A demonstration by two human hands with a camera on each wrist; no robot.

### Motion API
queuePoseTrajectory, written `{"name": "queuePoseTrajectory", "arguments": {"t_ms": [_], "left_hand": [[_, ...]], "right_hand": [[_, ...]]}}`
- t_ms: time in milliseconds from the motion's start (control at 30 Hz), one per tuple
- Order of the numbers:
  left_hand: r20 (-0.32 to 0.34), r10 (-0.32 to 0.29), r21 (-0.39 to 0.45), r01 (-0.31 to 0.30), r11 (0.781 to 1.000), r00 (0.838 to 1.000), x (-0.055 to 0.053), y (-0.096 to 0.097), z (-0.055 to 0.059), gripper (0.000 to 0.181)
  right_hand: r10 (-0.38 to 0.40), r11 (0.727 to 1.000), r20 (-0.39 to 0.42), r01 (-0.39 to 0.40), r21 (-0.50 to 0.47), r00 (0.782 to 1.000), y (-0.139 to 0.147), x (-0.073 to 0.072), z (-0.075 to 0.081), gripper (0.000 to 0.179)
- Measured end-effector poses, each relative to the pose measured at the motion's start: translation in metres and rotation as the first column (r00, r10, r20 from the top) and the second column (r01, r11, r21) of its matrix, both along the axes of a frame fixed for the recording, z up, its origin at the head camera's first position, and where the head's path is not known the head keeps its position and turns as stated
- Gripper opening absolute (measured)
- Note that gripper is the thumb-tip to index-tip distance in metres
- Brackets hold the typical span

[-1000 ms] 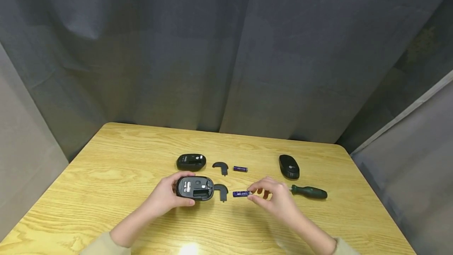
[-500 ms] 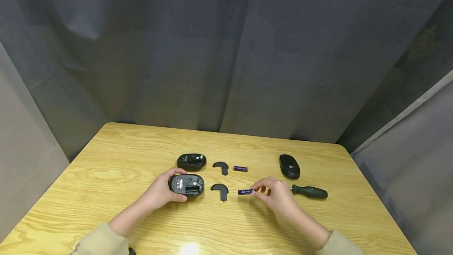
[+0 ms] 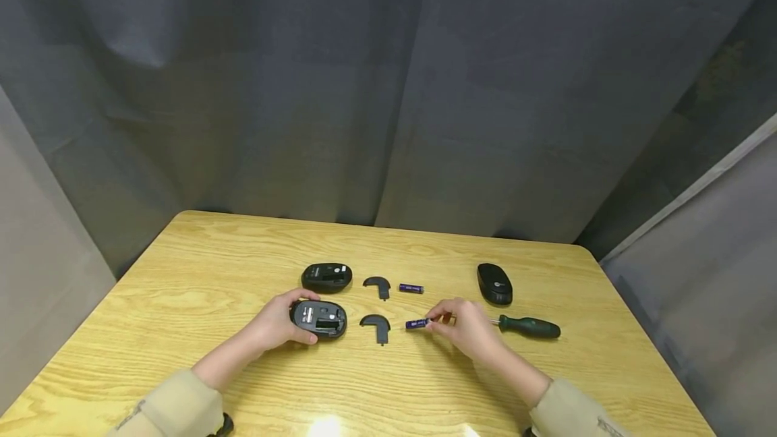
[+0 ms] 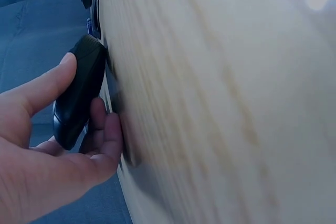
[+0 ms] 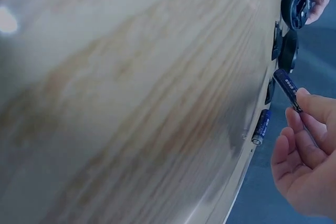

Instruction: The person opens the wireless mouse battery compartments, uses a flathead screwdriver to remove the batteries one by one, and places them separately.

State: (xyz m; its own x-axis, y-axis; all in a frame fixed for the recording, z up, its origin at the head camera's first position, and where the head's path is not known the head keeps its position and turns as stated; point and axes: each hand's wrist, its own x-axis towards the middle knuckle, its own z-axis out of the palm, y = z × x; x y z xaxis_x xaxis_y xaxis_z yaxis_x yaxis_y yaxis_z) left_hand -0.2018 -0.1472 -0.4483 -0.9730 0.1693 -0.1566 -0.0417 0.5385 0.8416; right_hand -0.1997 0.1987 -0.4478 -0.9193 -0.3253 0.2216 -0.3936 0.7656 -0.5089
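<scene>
My left hand (image 3: pixel 274 321) grips a black computer mouse (image 3: pixel 318 319) by its left end, underside up with its battery slot uncovered. In the left wrist view the thumb lies on one side of the mouse (image 4: pixel 81 93) and the fingers on the other. To the right, my right hand (image 3: pixel 467 329) pinches one end of a blue AA battery (image 3: pixel 416 324) between thumb and fingers. The battery's (image 5: pixel 286 85) free end points toward the mouse in the right wrist view. Between the hands a black battery cover (image 3: pixel 378 324) lies on the table.
Behind lie a second upturned mouse (image 3: pixel 326 278), another battery cover (image 3: pixel 378 283) and another blue battery (image 3: pixel 411 288). A third black mouse (image 3: pixel 494 283) sits at the right, near a green-handled screwdriver (image 3: pixel 529 327). Dark curtains (image 3: pixel 388 86) hang beyond the wooden table (image 3: pixel 231 255).
The left hand has drawn the mouse leftward, away from the near battery cover. The right hand has raised the battery slightly, and its free end has shifted a little right.
</scene>
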Motion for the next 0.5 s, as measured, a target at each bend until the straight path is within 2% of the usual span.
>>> {"name": "queuePoseTrajectory", "arguments": {"t_ms": [67,333,500], "left_hand": [[0.007,0.001,-0.004,-0.001,1.000,1.000,-0.0007,0.0001,-0.0006,0.069],[0.015,-0.058,-0.034,0.059,0.998,0.998,-0.0035,-0.0015,-0.0014,0.067],[0.025,-0.069,-0.048,0.070,0.996,0.997,-0.0047,-0.0021,0.0001,0.067]], "right_hand": [[0.004,1.000,0.019,-0.004,0.003,1.000,-0.0007,-0.0018,-0.0018,0.010],[0.045,0.999,0.062,-0.046,0.012,0.997,-0.0025,-0.0056,-0.0059,0.008],[0.085,0.996,0.088,-0.088,0.031,0.993,-0.0044,-0.0070,-0.0072,0.008]]}}
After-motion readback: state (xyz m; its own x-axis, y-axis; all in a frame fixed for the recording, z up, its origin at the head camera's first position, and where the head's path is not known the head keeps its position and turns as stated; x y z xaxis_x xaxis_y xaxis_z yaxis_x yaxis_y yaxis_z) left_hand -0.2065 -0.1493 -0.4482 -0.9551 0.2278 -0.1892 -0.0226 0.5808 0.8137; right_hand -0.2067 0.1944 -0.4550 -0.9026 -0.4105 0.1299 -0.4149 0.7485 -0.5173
